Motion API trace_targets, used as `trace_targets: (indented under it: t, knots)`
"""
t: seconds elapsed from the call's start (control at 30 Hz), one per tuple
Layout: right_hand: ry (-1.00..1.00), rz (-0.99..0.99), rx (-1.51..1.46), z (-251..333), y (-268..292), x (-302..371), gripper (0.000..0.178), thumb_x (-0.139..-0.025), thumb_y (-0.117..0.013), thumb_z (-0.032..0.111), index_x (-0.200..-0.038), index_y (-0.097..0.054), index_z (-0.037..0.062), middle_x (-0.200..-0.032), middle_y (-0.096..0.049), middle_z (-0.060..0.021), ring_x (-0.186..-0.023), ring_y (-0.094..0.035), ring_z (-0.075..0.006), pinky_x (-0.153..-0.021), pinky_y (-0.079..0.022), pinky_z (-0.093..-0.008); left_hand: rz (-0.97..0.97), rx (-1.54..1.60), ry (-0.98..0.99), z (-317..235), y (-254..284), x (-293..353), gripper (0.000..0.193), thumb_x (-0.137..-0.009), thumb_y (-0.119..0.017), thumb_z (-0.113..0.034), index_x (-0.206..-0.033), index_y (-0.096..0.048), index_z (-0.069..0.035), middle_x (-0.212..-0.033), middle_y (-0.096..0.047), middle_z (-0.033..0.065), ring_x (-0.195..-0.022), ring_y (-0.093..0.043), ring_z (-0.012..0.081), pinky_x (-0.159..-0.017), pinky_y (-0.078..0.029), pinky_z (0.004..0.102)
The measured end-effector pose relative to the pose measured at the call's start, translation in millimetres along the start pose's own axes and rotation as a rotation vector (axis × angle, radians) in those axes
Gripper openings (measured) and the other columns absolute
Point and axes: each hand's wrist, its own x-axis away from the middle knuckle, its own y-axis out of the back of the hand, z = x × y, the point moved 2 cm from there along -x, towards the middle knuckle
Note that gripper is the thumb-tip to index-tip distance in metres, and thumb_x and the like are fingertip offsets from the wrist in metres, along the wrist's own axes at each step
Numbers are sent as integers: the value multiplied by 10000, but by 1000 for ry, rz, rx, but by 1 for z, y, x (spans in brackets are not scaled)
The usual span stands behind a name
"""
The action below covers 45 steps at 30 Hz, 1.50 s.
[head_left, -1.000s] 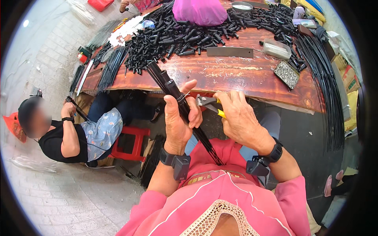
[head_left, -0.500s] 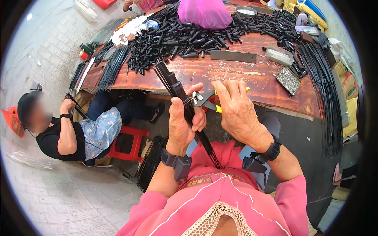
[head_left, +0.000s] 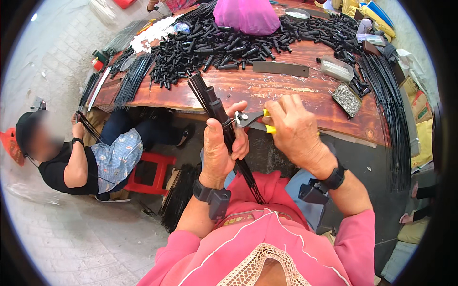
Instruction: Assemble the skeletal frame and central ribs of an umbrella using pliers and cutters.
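My left hand (head_left: 214,159) is wrapped around a bundle of thin black rods (head_left: 217,108) with a thicker black tube in it. The bundle slants from above the table edge down toward my lap. In my right hand (head_left: 299,133) are pliers (head_left: 247,118) with dark jaws and yellow handles. Their jaw tips touch the bundle's right side, beside my left thumb and fingers. A thin light wire shows at the jaws; its ends are too small to make out.
Ahead stands a reddish wooden table (head_left: 229,88) with a heap of black tubes (head_left: 205,50), a pink bag (head_left: 245,16), a flat metal bar (head_left: 280,68) and a tray of small metal pieces (head_left: 347,99). At left a person (head_left: 71,157) sits holding black rods beside a red stool (head_left: 152,174).
My right hand has moved slightly right and turned at the wrist, with the pliers' handles swinging along. The jaws stay at the bundle, and my left hand keeps its grip.
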Motion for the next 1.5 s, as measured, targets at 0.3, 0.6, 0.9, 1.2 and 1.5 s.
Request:
trace_targets:
  t: [0.3, 0.6, 0.9, 1.2, 1.5]
  knots:
    - [120, 965, -473, -44, 60, -41, 430, -706, -783, 123, -1096, -628, 28, -762, -647, -103, -686, -638, -276, -581, -501, -344, 67, 183, -115, 1, -27, 8, 863, -761, -824, -263, -1435, -354, 2, -571, -499, -5, -420, -408, 59, -397, -304, 220]
    - [73, 720, -428, -36, 61, -3, 489, -736, -649, 199, -1144, -523, -40, -906, -599, -185, -797, -618, -321, -681, -481, -423, -8, -50, 23, 0, -28, 9, 527, -845, -742, -275, -1190, -524, 59, -497, -375, -33, -387, -342, 61, -387, -260, 247]
    - [-451, 1268, -1312, -42, 40, 22, 331, -796, -741, 226, -1003, -631, -7, -665, -638, -59, -530, -610, -151, -473, -485, -287, 59, 22, -1, 5, -36, 7, 641, -718, -845, -248, -1206, -575, 68, -570, -526, -22, -454, -443, 42, -409, -302, 212]
    - [191, 338, 145, -22, 85, 4, 447, -763, -636, 176, -1138, -533, -44, -893, -594, -194, -905, -592, -343, -780, -468, -428, -37, -100, 51, 2, -36, 5, 568, -812, -778, -291, -1181, -534, 65, -508, -401, -30, -385, -334, 58, -385, -282, 247]
    - [-331, 1277, -1188, -47, 53, 17, 594, -744, -799, 361, -1132, -576, -29, -714, -622, -82, -629, -631, -181, -544, -483, -326, 135, -59, 18, 9, -36, 6, 597, -825, -764, -347, -1189, -510, 53, -504, -391, -32, -388, -332, 50, -374, -271, 239]
